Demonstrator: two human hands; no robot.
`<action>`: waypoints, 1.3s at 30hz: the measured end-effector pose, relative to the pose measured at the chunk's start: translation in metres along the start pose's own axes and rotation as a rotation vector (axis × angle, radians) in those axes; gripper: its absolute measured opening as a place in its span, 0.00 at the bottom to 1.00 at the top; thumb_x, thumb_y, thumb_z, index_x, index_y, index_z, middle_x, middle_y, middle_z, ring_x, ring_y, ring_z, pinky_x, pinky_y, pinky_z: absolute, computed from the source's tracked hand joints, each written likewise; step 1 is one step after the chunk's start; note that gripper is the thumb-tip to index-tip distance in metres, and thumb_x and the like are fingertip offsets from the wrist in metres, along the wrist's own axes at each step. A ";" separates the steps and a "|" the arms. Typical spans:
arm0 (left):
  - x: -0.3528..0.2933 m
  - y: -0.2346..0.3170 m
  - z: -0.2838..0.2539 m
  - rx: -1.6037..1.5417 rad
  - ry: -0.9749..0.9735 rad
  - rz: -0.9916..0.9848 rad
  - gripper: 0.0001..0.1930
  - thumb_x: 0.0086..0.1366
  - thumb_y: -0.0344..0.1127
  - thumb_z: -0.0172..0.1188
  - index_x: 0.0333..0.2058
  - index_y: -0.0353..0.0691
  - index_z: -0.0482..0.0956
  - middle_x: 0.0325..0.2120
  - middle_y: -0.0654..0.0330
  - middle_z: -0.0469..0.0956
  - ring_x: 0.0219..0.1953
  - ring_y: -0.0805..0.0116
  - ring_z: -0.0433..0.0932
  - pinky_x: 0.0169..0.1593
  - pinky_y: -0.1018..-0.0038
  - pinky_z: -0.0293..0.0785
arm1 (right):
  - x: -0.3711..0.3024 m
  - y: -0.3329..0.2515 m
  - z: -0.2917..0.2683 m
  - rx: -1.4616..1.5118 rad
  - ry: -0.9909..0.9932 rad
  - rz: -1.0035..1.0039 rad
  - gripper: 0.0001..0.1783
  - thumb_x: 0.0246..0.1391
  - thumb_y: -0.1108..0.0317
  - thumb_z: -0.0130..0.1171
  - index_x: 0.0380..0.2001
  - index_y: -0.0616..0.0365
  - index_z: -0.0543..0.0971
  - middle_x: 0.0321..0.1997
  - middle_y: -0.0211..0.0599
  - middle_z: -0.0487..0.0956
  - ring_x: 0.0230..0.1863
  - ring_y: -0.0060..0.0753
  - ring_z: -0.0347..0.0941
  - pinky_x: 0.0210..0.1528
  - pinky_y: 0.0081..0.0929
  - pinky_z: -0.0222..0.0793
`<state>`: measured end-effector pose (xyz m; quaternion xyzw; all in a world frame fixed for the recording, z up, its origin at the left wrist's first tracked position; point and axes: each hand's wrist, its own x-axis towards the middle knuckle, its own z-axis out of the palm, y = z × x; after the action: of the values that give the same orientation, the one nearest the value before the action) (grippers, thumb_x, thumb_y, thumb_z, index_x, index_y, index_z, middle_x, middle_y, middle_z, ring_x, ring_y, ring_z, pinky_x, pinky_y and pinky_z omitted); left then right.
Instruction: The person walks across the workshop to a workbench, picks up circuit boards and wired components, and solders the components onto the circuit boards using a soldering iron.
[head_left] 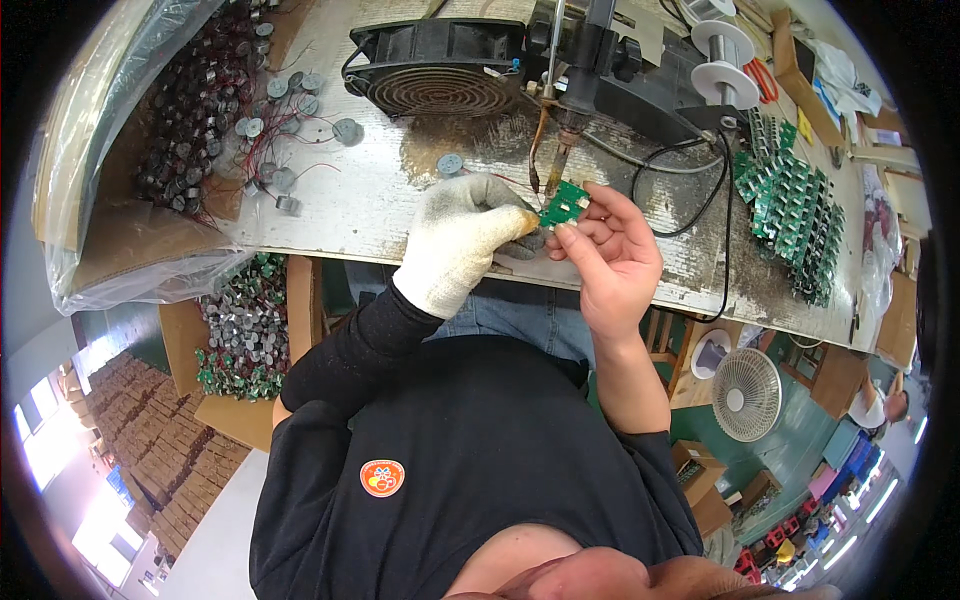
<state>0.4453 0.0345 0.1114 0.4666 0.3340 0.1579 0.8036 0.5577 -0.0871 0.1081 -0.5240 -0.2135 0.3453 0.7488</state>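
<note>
My right hand (615, 255), bare, pinches a small green circuit board (565, 203) by its right and lower edges. My left hand (465, 230) wears a whitish knit glove with stained fingertips. Its thumb and fingers close together at the board's left corner; what they grip is hidden. Right above the board stands the soldering iron (562, 160), tip pointing down, with a thin solder feed tube (538, 150) beside it. Whether the tip touches the board I cannot tell. A grey round disc part (450, 163) with a red wire lies just beyond my left hand.
A black fan (440, 85) and solder spools (725, 55) stand at the back. Many wired discs (200, 120) are heaped at left, stacked green boards (795, 210) at right. Black cable (728, 200) crosses the worn table (400, 225). A box of assembled parts (180, 345) sits lower left.
</note>
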 end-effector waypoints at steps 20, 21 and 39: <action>-0.001 -0.010 -0.001 0.040 0.048 0.013 0.08 0.55 0.32 0.61 0.27 0.31 0.79 0.20 0.62 0.77 0.24 0.79 0.73 0.28 0.79 0.69 | -0.005 0.008 -0.004 -0.026 -0.010 -0.008 0.22 0.50 0.86 0.56 0.51 0.69 0.69 0.38 0.42 0.76 0.34 0.27 0.77 0.34 0.20 0.76; -0.001 -0.009 0.000 0.040 0.047 0.013 0.08 0.55 0.32 0.61 0.27 0.31 0.79 0.20 0.62 0.77 0.24 0.79 0.73 0.28 0.79 0.69 | -0.005 0.008 -0.004 -0.027 -0.009 -0.011 0.22 0.50 0.86 0.56 0.51 0.69 0.69 0.38 0.42 0.77 0.34 0.27 0.77 0.34 0.20 0.76; -0.018 0.003 -0.026 1.022 0.130 0.683 0.13 0.49 0.26 0.65 0.36 0.36 0.76 0.35 0.55 0.74 0.30 0.61 0.77 0.34 0.72 0.75 | -0.008 -0.005 -0.027 -0.092 0.022 0.051 0.21 0.49 0.87 0.57 0.48 0.70 0.70 0.36 0.39 0.72 0.32 0.26 0.76 0.33 0.20 0.76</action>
<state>0.4141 0.0427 0.1125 0.8627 0.2473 0.2544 0.3604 0.5721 -0.1113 0.1037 -0.5669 -0.2075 0.3483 0.7171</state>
